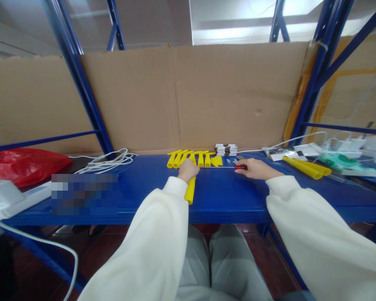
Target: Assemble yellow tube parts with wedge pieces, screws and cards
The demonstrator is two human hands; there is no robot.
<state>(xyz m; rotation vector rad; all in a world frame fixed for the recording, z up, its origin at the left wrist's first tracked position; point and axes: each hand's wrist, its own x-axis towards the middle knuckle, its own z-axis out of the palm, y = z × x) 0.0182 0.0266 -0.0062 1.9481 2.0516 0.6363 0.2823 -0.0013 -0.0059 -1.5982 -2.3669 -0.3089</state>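
Observation:
My left hand (188, 169) is closed round a yellow tube (190, 192), whose wide end points toward me. My right hand (257, 168) grips the red handle (240, 167) of a tool. Its thin metal shaft (219, 167) runs left toward the tube in my left hand; whether the tip touches it is hidden by my fingers. Behind my left hand lies a row of several yellow tubes (176, 159). Small yellow pieces (217, 161) sit right of the row, in front of a stack of black-and-white packets (226, 149).
The blue tabletop (150, 188) meets a cardboard wall (131, 100). White cables (113, 162), a red bag (25, 165) and a power strip (25, 202) are left. Two yellow tubes (307, 168) and a green-and-white item (341, 162) lie right. Blue posts (81, 83) flank the wall.

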